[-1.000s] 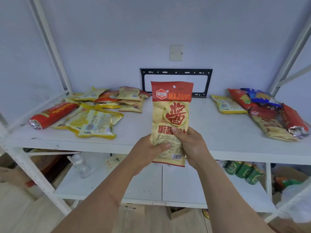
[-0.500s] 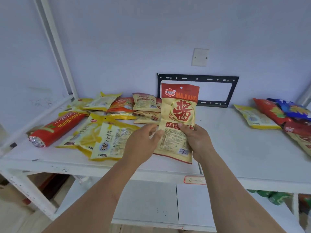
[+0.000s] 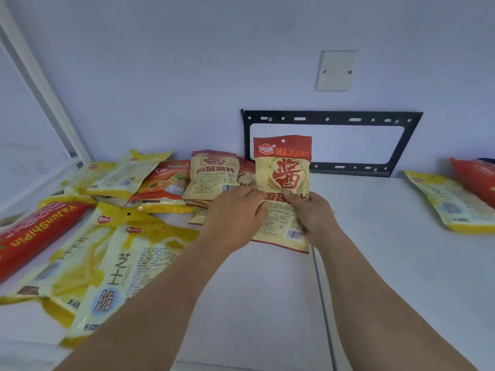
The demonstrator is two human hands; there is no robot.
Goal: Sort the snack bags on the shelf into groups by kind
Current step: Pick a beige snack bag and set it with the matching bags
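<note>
A tan and red Majiang snack bag (image 3: 284, 167) stands upright above the white shelf (image 3: 267, 303). My left hand (image 3: 233, 212) and my right hand (image 3: 310, 212) both grip its lower half. Just to its left, more Majiang bags (image 3: 214, 175) lie in a small pile near the back wall. Several yellow cheese-stick bags (image 3: 120, 263) are spread at the front left, and another yellow bag (image 3: 117, 178) lies behind them. An orange bag (image 3: 166, 180) sits between the yellow bags and the Majiang pile.
A long red bag (image 3: 29, 236) lies at the far left edge. At the right are a yellow bag (image 3: 450, 202) and a red bag (image 3: 476, 180). A black metal bracket (image 3: 332, 119) hangs on the back wall. A white upright post (image 3: 42, 84) stands at the left.
Both hands carried the Majiang bag forward over the shelf, towards the pile of like bags at the back. The view moved closer and leftward.
</note>
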